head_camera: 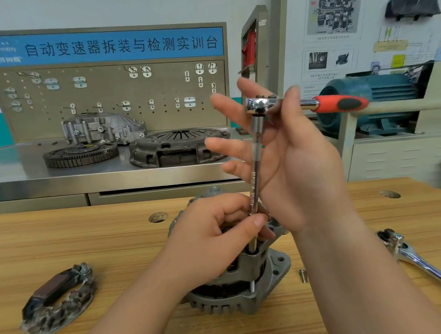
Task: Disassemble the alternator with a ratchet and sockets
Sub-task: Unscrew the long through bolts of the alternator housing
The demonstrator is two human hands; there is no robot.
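Observation:
The grey alternator (255, 284) stands on the wooden table in front of me. A ratchet with a red and black handle (339, 102) sits on top of a long chrome extension bar (254, 182) that runs down into the alternator housing. My left hand (215, 237) pinches the lower part of the extension bar just above the housing. My right hand (290, 146) is up at the ratchet head, fingers spread and nearly straight, thumb over the shaft of the ratchet.
A removed rectifier part (59, 298) lies on the table (85, 233) at left. A second chrome ratchet (422, 257) lies at right, and a small bolt (303, 274) near the alternator. Behind, a steel bench holds a clutch cover (177, 146), a flywheel (80, 153) and a housing.

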